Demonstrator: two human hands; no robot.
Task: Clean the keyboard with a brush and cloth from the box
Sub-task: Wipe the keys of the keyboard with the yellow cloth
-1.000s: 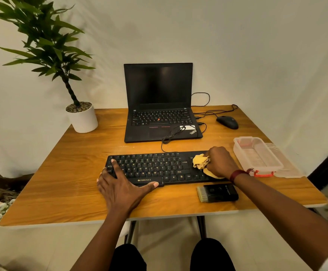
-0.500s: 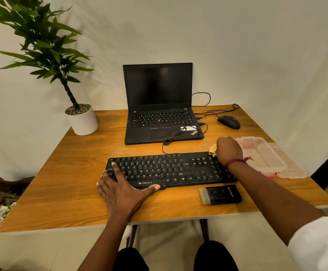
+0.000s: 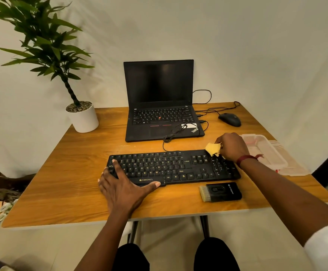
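Observation:
A black keyboard (image 3: 171, 167) lies across the front middle of the wooden table (image 3: 65, 173). My left hand (image 3: 124, 186) rests flat on its front left corner, fingers spread. My right hand (image 3: 230, 146) grips a crumpled yellow cloth (image 3: 213, 149) over the keyboard's far right corner. A black brush (image 3: 220, 192) with pale bristles lies on the table in front of the keyboard's right end. The clear plastic box (image 3: 264, 151) stands open to the right, its lid (image 3: 294, 169) beside it.
An open black laptop (image 3: 159, 106) sits behind the keyboard, with cables trailing over it and to a black mouse (image 3: 229, 119) at the back right. A potted plant (image 3: 81, 116) stands at the back left corner. My knees show below the table's front edge.
My right hand with the cloth moved from the keyboard's right middle up to its far right corner, then a little left. My left hand stayed on the keyboard.

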